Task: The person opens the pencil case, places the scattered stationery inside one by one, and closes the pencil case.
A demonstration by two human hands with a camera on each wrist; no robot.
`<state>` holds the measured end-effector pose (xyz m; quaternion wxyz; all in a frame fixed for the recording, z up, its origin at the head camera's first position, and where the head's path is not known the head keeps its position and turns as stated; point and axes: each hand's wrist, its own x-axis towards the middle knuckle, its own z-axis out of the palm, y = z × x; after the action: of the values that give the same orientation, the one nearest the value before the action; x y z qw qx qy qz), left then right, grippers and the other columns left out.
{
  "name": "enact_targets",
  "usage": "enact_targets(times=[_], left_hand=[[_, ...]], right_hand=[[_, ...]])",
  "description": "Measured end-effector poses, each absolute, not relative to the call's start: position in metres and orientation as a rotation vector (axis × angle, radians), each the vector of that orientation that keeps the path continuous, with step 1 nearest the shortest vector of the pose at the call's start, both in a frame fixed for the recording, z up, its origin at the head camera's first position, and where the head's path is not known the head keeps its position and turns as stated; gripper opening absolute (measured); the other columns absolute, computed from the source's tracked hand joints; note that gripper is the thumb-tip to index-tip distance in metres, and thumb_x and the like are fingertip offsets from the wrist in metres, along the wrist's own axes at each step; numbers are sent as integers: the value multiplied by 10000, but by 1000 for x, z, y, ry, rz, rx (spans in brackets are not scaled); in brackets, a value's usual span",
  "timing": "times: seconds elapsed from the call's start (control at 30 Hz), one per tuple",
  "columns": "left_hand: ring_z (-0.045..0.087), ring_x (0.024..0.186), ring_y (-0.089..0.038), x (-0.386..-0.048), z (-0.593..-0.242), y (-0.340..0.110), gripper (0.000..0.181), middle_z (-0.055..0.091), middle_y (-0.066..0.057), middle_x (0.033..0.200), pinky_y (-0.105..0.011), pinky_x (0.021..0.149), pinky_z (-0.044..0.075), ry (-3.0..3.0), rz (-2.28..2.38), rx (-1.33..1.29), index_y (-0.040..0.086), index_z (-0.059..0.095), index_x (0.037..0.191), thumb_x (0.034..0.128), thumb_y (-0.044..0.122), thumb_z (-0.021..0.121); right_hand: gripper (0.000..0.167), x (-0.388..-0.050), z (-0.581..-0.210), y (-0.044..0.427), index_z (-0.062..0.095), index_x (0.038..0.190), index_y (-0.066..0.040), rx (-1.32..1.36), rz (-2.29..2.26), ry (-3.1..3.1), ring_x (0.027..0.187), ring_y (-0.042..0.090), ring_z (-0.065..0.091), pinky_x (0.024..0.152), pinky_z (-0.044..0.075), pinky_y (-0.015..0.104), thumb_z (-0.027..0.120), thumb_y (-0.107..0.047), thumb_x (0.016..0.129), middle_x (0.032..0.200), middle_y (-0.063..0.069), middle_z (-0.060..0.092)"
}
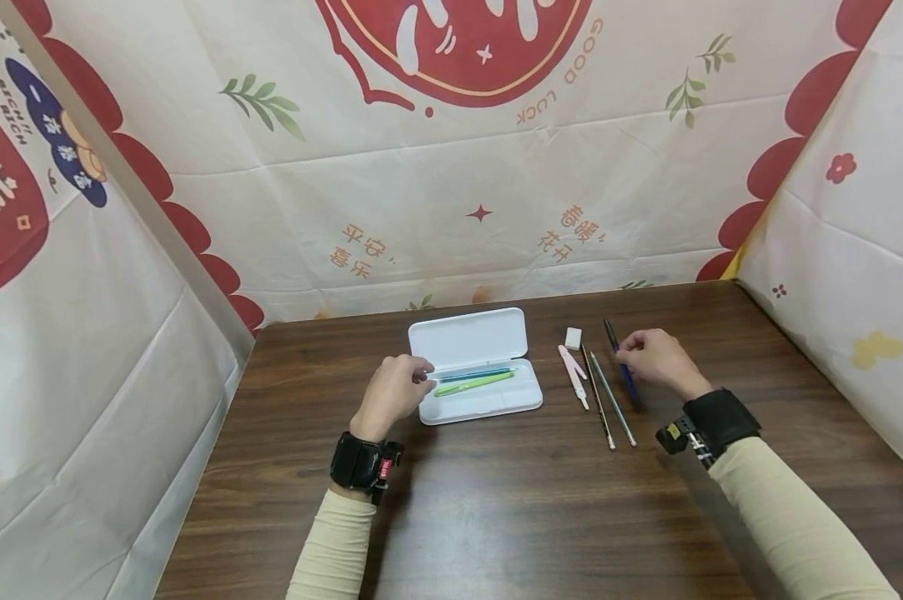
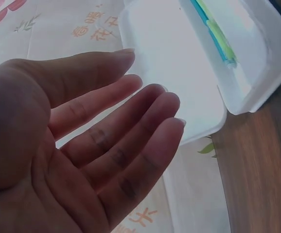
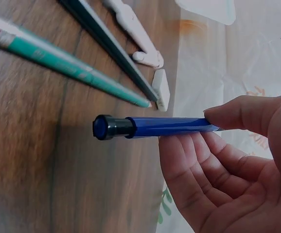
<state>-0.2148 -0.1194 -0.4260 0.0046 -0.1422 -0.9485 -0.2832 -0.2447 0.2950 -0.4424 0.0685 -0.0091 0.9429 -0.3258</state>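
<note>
My right hand (image 1: 659,360) pinches a dark blue pen (image 1: 628,382) between thumb and fingers at the right of the items. In the right wrist view, the blue pen (image 3: 172,126) lies across the fingertips of the right hand (image 3: 237,160), its black-collared end pointing left. My left hand (image 1: 393,392), fingers relaxed and holding nothing, is at the left edge of the open white case (image 1: 496,405). Inside the case lie a green pen (image 1: 475,383) and a blue one (image 1: 466,376). The left wrist view shows the left hand (image 2: 106,126) with its palm empty beside the case (image 2: 179,63).
Between the case and my right hand lie a white eraser (image 1: 574,337), a pale pink compass (image 1: 574,377), a dark pencil (image 1: 598,398) and a green pencil (image 1: 614,400). A printed cloth (image 1: 436,183) hangs behind the wooden table (image 1: 481,508) and at both sides.
</note>
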Motion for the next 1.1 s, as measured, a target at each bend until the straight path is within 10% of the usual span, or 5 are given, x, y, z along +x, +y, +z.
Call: enact_targets(times=[1.1], left_hand=[[701, 872, -182, -215, -423, -93, 236, 751, -77, 957, -343, 726, 548, -2984, -915, -516, 44, 744, 1115, 895, 130, 732]], right_hand=[[243, -246, -438, 254, 640, 1059, 59, -120, -1186, 2789, 748, 271, 707, 637, 551, 311, 615, -158, 953, 891, 168, 672]])
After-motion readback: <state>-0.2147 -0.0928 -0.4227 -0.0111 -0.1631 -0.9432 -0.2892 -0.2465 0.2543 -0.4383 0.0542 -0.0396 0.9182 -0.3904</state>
